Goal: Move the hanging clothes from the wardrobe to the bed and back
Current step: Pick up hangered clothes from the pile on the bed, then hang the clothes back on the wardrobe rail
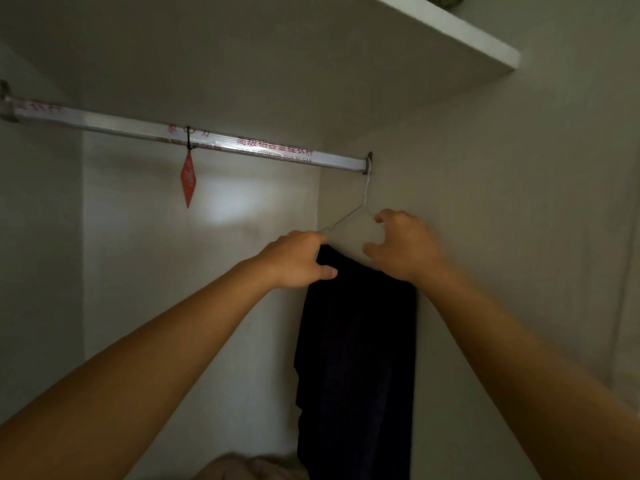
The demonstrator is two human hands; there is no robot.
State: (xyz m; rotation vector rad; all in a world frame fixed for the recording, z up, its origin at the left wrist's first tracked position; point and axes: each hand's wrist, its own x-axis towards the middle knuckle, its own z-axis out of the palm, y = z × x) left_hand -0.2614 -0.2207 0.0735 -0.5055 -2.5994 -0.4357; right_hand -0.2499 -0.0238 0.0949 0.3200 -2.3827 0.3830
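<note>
Both hands at wire hanger [349, 216] on rail [221, 143] above: left hand [299, 259] gripping dark trousers [356, 358], right hand [403, 245] half-curled, probably empty. Next: unhook or settle hook.

A metal rail [145, 128] runs across the wardrobe from the left wall to a bracket on the right wall, sloping slightly down to the right in this view and wrapped in clear film with red print. A red diamond tag [188, 179] hangs from it on a dark loop near mid-span. At the far right end a thin wire hanger [360, 202] hooks over the rail, carrying a dark garment [356, 358] that drops straight down. Above, a white shelf [460, 32] bears something green at its edge, possibly a plant. Pale cloth [249, 467] lies on the wardrobe floor.
</note>
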